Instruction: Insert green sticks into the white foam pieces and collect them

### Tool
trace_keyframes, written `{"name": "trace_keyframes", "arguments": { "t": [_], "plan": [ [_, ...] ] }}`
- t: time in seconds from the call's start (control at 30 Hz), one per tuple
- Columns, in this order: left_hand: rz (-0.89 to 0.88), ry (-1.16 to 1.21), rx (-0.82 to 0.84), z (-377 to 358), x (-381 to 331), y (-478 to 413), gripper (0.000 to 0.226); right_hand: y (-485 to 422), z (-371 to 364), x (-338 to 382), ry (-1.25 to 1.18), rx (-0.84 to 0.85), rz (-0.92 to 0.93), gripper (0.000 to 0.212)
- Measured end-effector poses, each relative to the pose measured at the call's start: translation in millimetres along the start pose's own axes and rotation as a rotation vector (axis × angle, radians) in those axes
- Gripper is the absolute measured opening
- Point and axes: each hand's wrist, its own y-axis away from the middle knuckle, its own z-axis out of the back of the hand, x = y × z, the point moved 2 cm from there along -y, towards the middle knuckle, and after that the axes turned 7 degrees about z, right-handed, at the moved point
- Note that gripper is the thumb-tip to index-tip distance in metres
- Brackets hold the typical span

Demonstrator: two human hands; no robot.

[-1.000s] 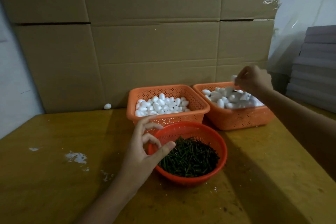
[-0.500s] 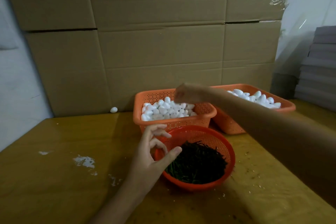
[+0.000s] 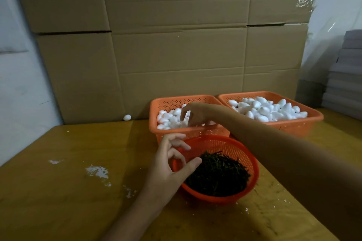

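Observation:
A round orange basket [image 3: 252,164] holds a heap of dark green sticks [image 3: 217,174] in front of me. My left hand [image 3: 168,166] hovers at its left rim, fingers loosely curled, thumb over the sticks, holding nothing I can see. Behind it stands a square orange basket [image 3: 188,132] of small white foam pieces [image 3: 168,118]. My right hand [image 3: 195,113] reaches into that basket with its fingertips down among the pieces; whether it holds one is hidden. A second square orange basket [image 3: 290,125] at the right holds larger-looking foam pieces [image 3: 264,108].
A wall of cardboard boxes [image 3: 176,45] rises just behind the baskets. One stray foam piece [image 3: 127,117] lies at its foot on the left. White crumbs [image 3: 97,171] dot the wooden table [image 3: 58,201]. Grey stacked sheets [image 3: 344,76] stand at the far right.
My right hand moved from the right basket across to the left basket and lowered its fingers into the foam pieces. The left hand stayed at the round basket's rim.

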Motion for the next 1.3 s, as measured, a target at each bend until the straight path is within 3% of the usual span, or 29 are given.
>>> {"name": "trace_keyframes", "arguments": {
  "t": [0.1, 0.2, 0.3, 0.4, 0.5, 0.63, 0.77, 0.97, 1.07, 1.23, 1.3],
  "plan": [
    [-0.009, 0.004, -0.012, 0.0, 1.6, -0.1, 0.060, 23.3, 9.9, -7.7, -0.116, -0.192, 0.038, 0.046],
    [-0.001, 0.015, -0.011, 0.0, 2.3, -1.2, 0.061, 50.3, 9.8, -3.3, -0.359, -0.544, 0.261, 0.041],
    [0.008, 0.016, -0.015, -0.4, 2.3, -1.4, 0.063, 73.0, -11.5, 7.6, -0.360, -0.579, 0.429, 0.039],
    [0.014, 0.024, -0.018, -0.1, 1.6, -0.6, 0.066, 85.9, -18.4, 9.1, -0.324, -0.642, 0.426, 0.034],
    [0.017, 0.005, -0.026, 0.3, -0.8, 0.9, 0.070, 107.9, -11.0, 17.1, -0.436, -0.760, 0.424, 0.038],
    [0.032, 0.054, -0.016, -0.2, -1.1, 0.0, 0.064, 146.0, -42.8, 29.5, -0.537, -0.644, 0.568, 0.042],
    [-0.062, 0.049, 0.003, -6.2, -6.1, 2.0, 0.049, 163.0, -56.9, 23.7, -0.765, -0.590, 0.523, 0.026],
    [-0.138, 0.039, 0.016, -7.8, -10.1, 5.3, 0.022, 164.7, -62.9, 21.4, -0.731, -0.430, 0.368, 0.026],
    [-0.133, 0.033, 0.031, -8.8, -9.4, 3.6, 0.011, 167.0, -63.8, 23.3, -0.565, -0.382, 0.327, 0.030],
    [-0.117, 0.030, 0.049, -8.2, -7.4, 3.0, 0.016, 163.6, -68.8, 24.2, -0.562, -0.298, 0.219, 0.031],
    [-0.121, 0.027, 0.020, -7.6, -6.7, 2.5, 0.022, 163.3, -70.0, 21.7, -0.408, -0.291, 0.210, 0.024]
  ]
}}
